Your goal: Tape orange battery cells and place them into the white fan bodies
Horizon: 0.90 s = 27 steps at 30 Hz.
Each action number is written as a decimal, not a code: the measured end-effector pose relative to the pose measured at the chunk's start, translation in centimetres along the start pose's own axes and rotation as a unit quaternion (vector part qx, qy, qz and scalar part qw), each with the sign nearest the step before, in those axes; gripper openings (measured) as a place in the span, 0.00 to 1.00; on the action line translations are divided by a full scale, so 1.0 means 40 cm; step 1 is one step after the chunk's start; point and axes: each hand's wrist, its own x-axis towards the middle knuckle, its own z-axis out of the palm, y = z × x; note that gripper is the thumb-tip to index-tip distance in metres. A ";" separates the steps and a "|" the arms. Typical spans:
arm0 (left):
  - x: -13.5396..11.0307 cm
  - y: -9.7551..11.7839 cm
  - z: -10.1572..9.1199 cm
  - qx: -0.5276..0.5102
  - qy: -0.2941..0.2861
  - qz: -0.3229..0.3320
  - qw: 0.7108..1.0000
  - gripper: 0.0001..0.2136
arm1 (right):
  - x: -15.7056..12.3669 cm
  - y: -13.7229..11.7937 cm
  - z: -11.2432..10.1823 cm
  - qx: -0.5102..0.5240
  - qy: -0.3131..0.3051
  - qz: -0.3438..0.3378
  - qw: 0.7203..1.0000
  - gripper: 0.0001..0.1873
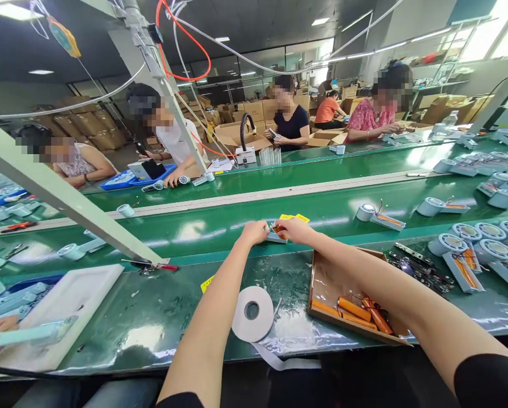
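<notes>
Both of my arms reach forward over the bench to the edge of the green belt. My left hand (255, 232) is closed, its fingers pinched at the left end of a pale-blue handheld fan (276, 237); only part of the fan's handle shows between my hands. Close beside it, my right hand (296, 230) is closed, with an orange battery (278, 228) at its fingertips. My fingers hide much of both pieces, and I cannot tell whether the battery lies inside the handle. Yellow labels (301, 218) lie just behind my right hand.
A cardboard tray (317, 266) of orange batteries sits under my right forearm. A white tape roll (242, 322) lies between my arms. Circuit boards (419, 271) and fan bodies (449, 243) are at right. A slanted post (88, 212) stands left; co-workers sit across the belt.
</notes>
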 end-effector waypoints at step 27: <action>-0.339 0.141 0.041 -0.041 0.139 0.140 0.980 0.18 | -0.760 -0.015 -0.156 0.216 0.145 0.060 0.964 0.14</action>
